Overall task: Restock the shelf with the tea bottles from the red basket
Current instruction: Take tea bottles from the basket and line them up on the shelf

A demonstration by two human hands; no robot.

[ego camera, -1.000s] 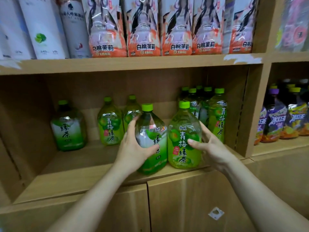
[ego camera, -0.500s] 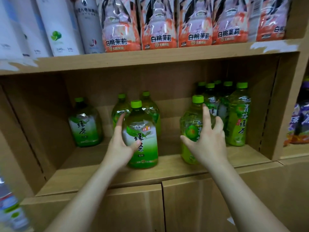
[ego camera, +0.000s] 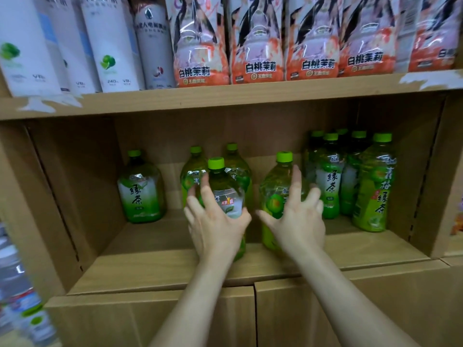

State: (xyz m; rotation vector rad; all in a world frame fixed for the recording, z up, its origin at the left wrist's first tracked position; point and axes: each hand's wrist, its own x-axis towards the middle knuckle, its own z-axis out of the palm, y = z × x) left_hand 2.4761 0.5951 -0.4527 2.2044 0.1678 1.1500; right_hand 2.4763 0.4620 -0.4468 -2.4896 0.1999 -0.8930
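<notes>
Left grip: left hand (ego camera: 218,229) spread apart, laid on upright green-capped plastic tea bottle (ego camera: 225,186), just beyond it.
Right grip: right hand (ego camera: 298,221) likewise apart, laid on green plum-label bottle (ego camera: 275,189).
Place: both stood near the wooden shelf (ego camera: 175,269) front.

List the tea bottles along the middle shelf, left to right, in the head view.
Squat green plastic tea bottle standing alone, green-capped bottle at the left hand, yellow-green bottle at the right hand, tight group of green-capped bottles by the right wall.
</notes>
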